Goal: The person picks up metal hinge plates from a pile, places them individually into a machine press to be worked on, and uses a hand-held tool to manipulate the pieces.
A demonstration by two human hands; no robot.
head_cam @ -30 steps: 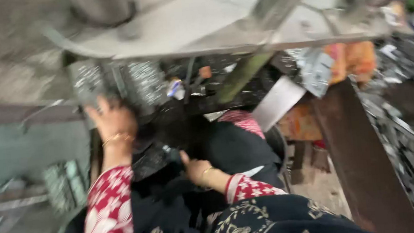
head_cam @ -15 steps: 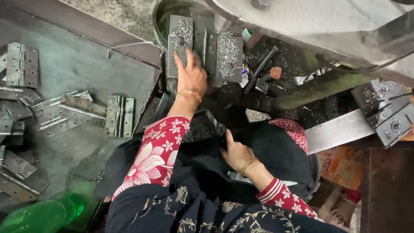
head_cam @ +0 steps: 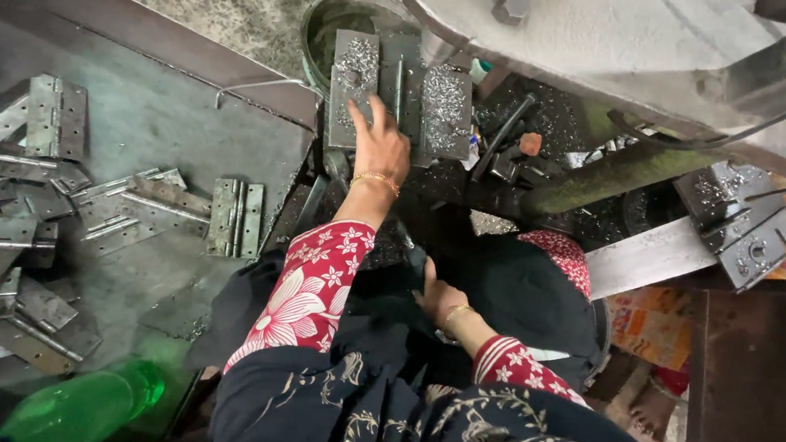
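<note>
Grey steel hinge plates [head_cam: 398, 97], dusted with metal shavings, lie open under the machine; left hand [head_cam: 381, 144] rests on them, fingers spread flat. Right hand [head_cam: 439, 295] lies loosely curled in lap, empty. Many plain steel hinges [head_cam: 235, 216] heaped on worktop [head_cam: 166, 118] at left, apparently unprocessed.

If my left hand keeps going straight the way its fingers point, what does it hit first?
Your left hand already lies on the open hinge strewn with metal shavings, fingers aimed toward the top of the picture. Straight on, it would probably meet the metal bucket just beyond, though depth is hard to judge.
</note>
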